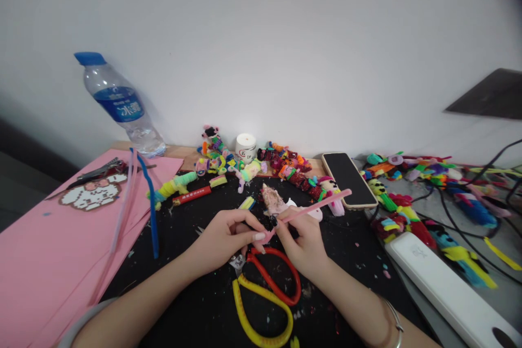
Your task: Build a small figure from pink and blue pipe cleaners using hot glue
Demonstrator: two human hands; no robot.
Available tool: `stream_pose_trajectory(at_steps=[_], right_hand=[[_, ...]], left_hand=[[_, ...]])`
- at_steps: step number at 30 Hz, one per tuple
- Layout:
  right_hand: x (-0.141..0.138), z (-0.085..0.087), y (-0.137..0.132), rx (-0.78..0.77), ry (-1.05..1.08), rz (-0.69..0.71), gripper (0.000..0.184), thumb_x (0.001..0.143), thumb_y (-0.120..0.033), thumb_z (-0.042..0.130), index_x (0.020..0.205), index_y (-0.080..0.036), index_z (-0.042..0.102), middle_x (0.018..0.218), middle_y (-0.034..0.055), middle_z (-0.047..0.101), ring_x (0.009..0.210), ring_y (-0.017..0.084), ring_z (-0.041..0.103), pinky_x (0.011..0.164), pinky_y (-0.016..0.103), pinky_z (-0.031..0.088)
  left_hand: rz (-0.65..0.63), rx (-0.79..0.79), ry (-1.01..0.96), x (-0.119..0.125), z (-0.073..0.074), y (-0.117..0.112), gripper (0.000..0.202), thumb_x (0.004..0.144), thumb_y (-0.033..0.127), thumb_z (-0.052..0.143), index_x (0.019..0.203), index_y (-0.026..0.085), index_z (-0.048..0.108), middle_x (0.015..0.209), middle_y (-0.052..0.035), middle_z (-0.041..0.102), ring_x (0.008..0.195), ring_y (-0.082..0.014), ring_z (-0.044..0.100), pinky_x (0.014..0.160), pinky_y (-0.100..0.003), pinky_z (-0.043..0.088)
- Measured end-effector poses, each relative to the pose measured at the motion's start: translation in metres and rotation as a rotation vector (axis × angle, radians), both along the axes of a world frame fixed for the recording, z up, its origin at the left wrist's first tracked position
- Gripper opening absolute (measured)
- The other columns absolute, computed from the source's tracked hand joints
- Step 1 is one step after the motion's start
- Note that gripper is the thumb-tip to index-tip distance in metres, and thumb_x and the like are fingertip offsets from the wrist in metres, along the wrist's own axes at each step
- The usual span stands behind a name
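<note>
A pink pipe cleaner (322,205) runs between my two hands, its free end sticking out to the upper right. My left hand (228,236) pinches its bent lower end between thumb and fingers. Close beside it, my right hand (299,236) is closed on the same pipe cleaner. Beneath my hands lie scissors (265,337) with one yellow and one red handle; their blades are partly covered by my left hand. Just behind my hands rests a fuzzy pinkish-brown piece (272,199), next to a white object partly hidden by my right hand.
A water bottle (122,109) leans at the wall above pink sheets (53,261). A blue pipe cleaner (154,212) lies at the left. Behind stand a white tub (245,148) and fuzzy figures. A phone (349,179), cables and a long white device (448,288) are at the right.
</note>
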State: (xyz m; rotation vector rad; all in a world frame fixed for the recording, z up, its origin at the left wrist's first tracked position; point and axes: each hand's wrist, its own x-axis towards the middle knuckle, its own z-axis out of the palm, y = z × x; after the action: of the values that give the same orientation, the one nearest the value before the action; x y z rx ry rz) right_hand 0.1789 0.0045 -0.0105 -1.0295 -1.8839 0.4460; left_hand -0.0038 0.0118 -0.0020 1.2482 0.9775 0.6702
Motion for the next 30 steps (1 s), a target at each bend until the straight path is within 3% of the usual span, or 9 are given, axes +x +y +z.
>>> stream_pose_trajectory(at_steps=[15,30], right_hand=[[-0.0004,0.0006,0.0007,-0.002,0.002,0.006,0.021,0.086,-0.015,0.049,0.066,-0.019,0.053,0.061,0.0016,0.060,0.056,0.013,0.056,0.055,0.025,0.043],[0.0000,-0.0013,0.0007,-0.003,0.009,0.012,0.019,0.086,-0.014,0.050,0.067,-0.018,0.055,0.062,0.0015,0.059,0.057,0.013,0.056,0.055,0.025,0.043]], left_hand=[[0.000,-0.025,0.008,0.0007,0.0003,0.0002,0.017,0.074,0.030,0.067,0.078,0.013,0.064,0.060,-0.0042,0.071,0.042,-0.0071,0.049,0.043,-0.018,0.034],[-0.006,-0.032,0.013,0.0015,0.0017,0.0005,0.019,0.075,0.031,0.067,0.078,0.013,0.063,0.057,-0.0035,0.069,0.043,-0.0078,0.051,0.042,-0.018,0.032]])
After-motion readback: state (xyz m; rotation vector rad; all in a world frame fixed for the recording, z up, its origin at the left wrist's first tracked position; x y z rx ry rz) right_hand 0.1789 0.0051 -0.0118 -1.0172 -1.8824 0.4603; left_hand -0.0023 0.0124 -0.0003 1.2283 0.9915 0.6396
